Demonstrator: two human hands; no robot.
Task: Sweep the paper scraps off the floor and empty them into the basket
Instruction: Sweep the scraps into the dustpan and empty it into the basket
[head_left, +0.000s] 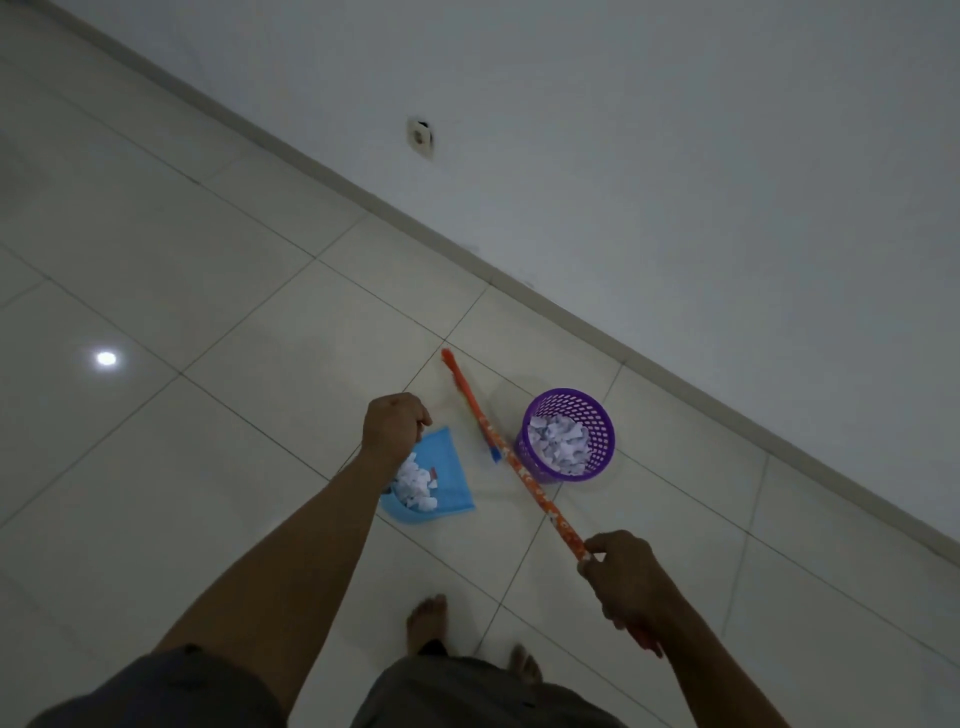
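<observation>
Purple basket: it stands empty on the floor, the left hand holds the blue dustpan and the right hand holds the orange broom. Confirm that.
One point is wrong. The purple basket is not empty: the head view shows white paper scraps piled inside it. The rest stands: it is on the floor, the left hand holds the blue dustpan and the right hand holds the orange broom.

Cannot see the dustpan handle beneath the left hand. Cannot see the stretch of broom handle inside the right hand. Cannot tell what the small round wall fitting is.
</observation>
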